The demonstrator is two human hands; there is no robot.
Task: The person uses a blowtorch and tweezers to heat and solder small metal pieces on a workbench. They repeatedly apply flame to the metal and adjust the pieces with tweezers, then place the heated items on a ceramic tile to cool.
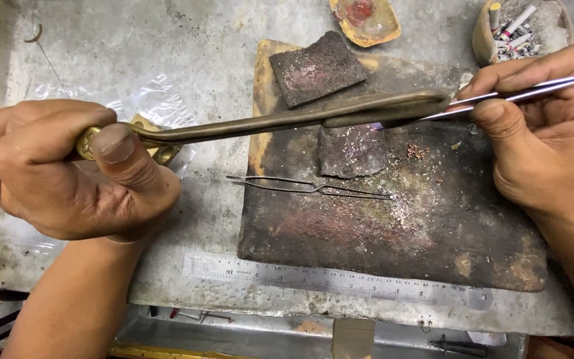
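My left hand point(54, 169) has its fingers clamped on a brass torch point(267, 121), its tip over the dark slab point(433, 233) in the middle of the surface. My right hand point(546, 133) pinches steel tweezers point(519, 93), their tips at the small flame. Wire tongs point(307, 187) lie on the slab; a steel ruler point(333, 279) runs along the near edge.

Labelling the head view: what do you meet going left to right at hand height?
Left hand → brass torch gripped in it → small dark slab under the flame → steel tweezers → right hand gripping them.
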